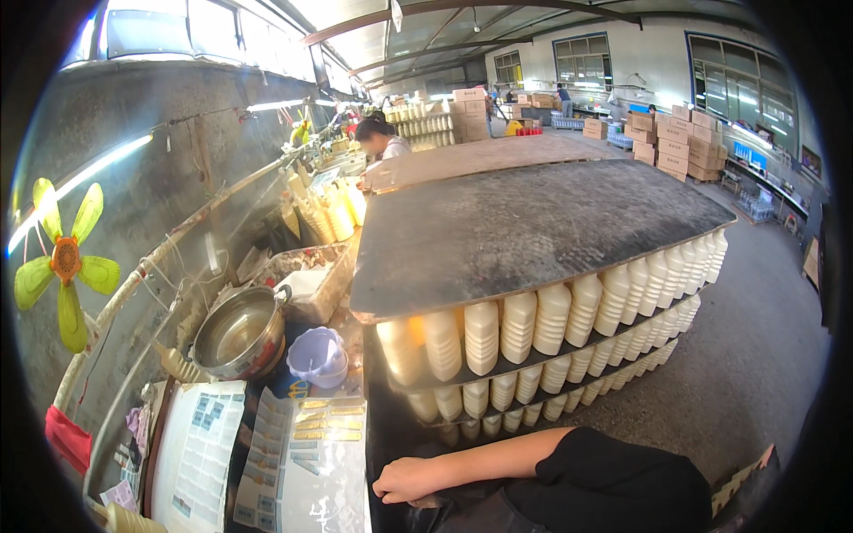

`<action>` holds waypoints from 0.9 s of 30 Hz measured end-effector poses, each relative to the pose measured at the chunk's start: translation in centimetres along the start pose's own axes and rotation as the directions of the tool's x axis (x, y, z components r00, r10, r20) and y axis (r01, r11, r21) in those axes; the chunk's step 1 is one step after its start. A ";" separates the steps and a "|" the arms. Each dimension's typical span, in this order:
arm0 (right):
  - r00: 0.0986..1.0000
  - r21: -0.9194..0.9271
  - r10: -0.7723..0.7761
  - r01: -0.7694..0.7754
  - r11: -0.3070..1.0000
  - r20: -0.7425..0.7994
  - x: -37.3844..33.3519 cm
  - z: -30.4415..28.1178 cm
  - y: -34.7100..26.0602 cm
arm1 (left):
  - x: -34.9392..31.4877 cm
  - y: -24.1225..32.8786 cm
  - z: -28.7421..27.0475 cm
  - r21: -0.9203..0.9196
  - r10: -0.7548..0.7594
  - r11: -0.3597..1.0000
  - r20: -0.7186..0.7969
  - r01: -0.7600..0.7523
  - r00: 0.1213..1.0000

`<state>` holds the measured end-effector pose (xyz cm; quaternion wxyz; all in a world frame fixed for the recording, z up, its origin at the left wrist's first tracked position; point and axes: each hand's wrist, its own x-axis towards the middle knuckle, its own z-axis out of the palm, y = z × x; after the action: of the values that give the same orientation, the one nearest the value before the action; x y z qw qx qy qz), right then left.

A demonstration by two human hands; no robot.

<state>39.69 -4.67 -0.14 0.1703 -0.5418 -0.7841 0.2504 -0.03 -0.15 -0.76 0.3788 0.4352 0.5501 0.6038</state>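
Observation:
My right hand (pixel 404 481) reaches in from the lower right, out of a black short sleeve. Its fingers are curled downward beside the right edge of the worktable, and whatever they may hold is hidden. Nearest to it lies a pale sheet (pixel 315 484) bearing rows of gold and bluish label strips. Farther left is a white sheet (pixel 191 480) with blue label strips. Behind the sheets stand a lilac plastic tub (pixel 318 357) and a wide steel pot (pixel 238 333). At the lower left corner a cream plastic bottle (pixel 129 520) is partly cut off. My left hand is out of view.
Tiers of cream bottles (pixel 481 338) under a dark board (pixel 533 226) stand close on the right. A yellow-green fan (pixel 65 259) hangs at the left wall. Ahead, a co-worker (pixel 382 142) is at the bench. Cardboard boxes (pixel 673 147) are stacked at the far right.

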 end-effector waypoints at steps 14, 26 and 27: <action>0.998 0.037 0.061 -0.061 0.997 0.011 -0.3 0.2 2.6 | -0.3 1.3 0.6 0.043 -0.032 0.999 0.000 0.032 0.999; 0.995 0.075 0.087 -0.091 0.993 0.051 -0.6 2.4 4.2 | 0.0 1.0 0.3 0.087 -0.048 0.995 -0.013 0.049 0.999; 0.994 0.077 0.089 -0.094 0.993 0.059 -0.6 2.5 4.3 | 0.0 1.0 0.3 0.090 -0.051 0.995 -0.018 0.052 0.999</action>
<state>41.87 -4.49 -4.67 0.1582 -0.5627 -0.7523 0.3038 0.24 -0.17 0.25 0.3699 0.4329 0.5907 0.5718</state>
